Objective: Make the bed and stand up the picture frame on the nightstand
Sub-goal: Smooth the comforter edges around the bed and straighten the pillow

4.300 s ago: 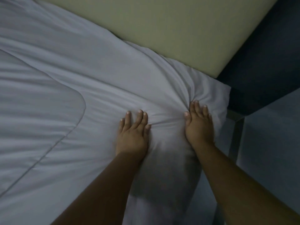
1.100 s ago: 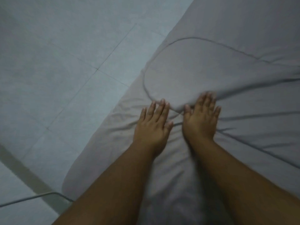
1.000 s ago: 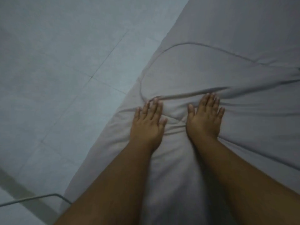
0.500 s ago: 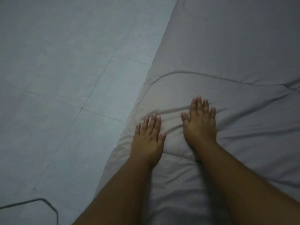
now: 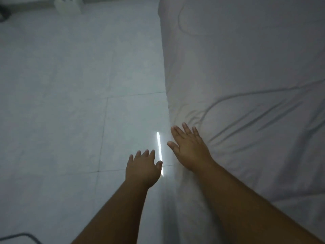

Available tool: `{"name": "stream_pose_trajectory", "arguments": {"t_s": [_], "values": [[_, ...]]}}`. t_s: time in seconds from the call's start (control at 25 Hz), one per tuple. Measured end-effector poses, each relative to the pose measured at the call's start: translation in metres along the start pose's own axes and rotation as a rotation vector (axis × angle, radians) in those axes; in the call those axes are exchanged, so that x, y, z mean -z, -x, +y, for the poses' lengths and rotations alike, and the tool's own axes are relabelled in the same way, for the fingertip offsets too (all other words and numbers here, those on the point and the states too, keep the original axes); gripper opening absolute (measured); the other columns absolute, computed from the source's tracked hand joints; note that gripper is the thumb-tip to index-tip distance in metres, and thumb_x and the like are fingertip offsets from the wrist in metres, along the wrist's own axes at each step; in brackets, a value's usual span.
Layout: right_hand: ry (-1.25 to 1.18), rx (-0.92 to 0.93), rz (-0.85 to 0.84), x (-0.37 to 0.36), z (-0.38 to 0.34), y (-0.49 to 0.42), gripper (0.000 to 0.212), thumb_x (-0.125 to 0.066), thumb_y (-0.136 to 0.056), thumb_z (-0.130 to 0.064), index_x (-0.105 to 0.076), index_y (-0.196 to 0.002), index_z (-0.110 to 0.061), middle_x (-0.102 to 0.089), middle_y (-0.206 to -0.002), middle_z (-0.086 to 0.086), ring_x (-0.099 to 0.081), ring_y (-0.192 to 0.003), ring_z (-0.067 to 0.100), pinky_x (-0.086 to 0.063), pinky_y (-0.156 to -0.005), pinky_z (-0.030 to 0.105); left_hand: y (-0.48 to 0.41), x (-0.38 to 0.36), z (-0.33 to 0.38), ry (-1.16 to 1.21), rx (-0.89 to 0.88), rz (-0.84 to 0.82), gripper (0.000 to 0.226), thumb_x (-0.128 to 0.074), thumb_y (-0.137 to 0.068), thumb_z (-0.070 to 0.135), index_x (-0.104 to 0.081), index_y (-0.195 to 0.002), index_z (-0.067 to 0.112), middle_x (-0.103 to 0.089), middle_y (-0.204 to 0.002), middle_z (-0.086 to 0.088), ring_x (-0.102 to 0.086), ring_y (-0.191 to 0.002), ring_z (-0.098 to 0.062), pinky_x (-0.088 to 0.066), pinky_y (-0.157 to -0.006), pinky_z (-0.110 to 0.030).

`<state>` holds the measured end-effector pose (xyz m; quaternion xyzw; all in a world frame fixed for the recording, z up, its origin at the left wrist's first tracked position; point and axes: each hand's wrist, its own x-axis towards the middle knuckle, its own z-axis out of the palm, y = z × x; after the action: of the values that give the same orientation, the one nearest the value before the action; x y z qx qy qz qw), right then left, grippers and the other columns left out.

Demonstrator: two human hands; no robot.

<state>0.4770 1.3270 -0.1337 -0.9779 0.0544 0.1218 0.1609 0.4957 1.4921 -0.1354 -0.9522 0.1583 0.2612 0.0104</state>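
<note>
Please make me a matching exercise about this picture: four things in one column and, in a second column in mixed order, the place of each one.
1. left hand
2. right hand
3. bright streak
4. dark cable

A. lies on the floor in the bottom left corner
B. rests flat on the edge of the duvet
C. hangs over the floor, off the duvet
D. shines on the floor between the two hands

Pairs: 1-C, 2-B, 3-D, 4-A
</note>
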Motion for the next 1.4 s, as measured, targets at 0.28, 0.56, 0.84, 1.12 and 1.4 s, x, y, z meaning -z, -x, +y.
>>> {"name": "stream_pose_trajectory", "arguments": {"t_s": [0.28, 0.56, 0.84, 1.12, 1.4], "values": [[0.067, -0.149, -0.009, 0.062, -0.062, -0.075, 0.06, -0.018, -0.097, -0.056, -0.031, -0.147, -0.024, -0.029, -0.155, -0.004, -0.012, -0.147, 0.022, 0.003, -0.118, 0.048, -0.063, 0.109, -0.038, -0.022, -0.1, 0.073, 0.043, -0.037, -0.098, 0.04, -0.056, -0.128, 0.016, -0.057, -0.13, -0.005, -0.054, -0.117, -0.024, -0.043, -0.094, -0.035], [0.062, -0.368, 0.002, 0.126, -0.031, -0.146, 0.053, -0.026, -0.098, -0.051, -0.05, -0.132, -0.018, -0.057, -0.132, 0.003, -0.048, -0.124, 0.026, -0.012, -0.116, 0.048, -0.156, 0.202, 0.002, -0.183, -0.218, 0.071, 0.042, -0.032, -0.097, 0.043, -0.058, -0.124, 0.024, -0.061, -0.124, 0.002, -0.055, -0.114, -0.021, -0.037, -0.091, -0.033], [0.025, -0.531, 0.016, 0.21, -0.01, -0.309, 0.05, -0.024, -0.099, -0.046, -0.056, -0.123, -0.016, -0.061, -0.124, 0.004, -0.049, -0.122, 0.026, -0.01, -0.116, 0.048, -0.31, 0.325, 0.02, -0.245, -0.343, 0.134, 0.043, -0.032, -0.096, 0.044, -0.057, -0.125, 0.024, -0.063, -0.121, 0.002, -0.056, -0.112, -0.02, -0.038, -0.092, -0.033], [-0.055, -0.704, 0.144, 0.3, 0.008, -0.502, 0.048, -0.025, -0.099, -0.045, -0.059, -0.117, -0.016, -0.064, -0.118, 0.005, -0.052, -0.117, 0.026, -0.011, -0.116, 0.05, -0.495, 0.457, 0.021, -0.284, -0.435, 0.184, 0.041, -0.033, -0.097, 0.044, -0.057, -0.12, 0.021, -0.063, -0.116, 0.0, -0.058, -0.106, -0.02, -0.04, -0.087, -0.032], [-0.115, -0.848, 0.287, 0.375, 0.1, -0.649, 0.05, -0.027, -0.097, -0.048, -0.05, -0.131, -0.019, -0.059, -0.13, 0.001, -0.047, -0.124, 0.024, -0.008, -0.115, 0.051, -0.663, 0.565, 0.107, -0.3, -0.568, 0.237, 0.045, -0.035, -0.095, 0.046, -0.046, -0.133, 0.023, -0.059, -0.127, -0.001, -0.054, -0.114, -0.023, -0.041, -0.093, -0.035]]}}
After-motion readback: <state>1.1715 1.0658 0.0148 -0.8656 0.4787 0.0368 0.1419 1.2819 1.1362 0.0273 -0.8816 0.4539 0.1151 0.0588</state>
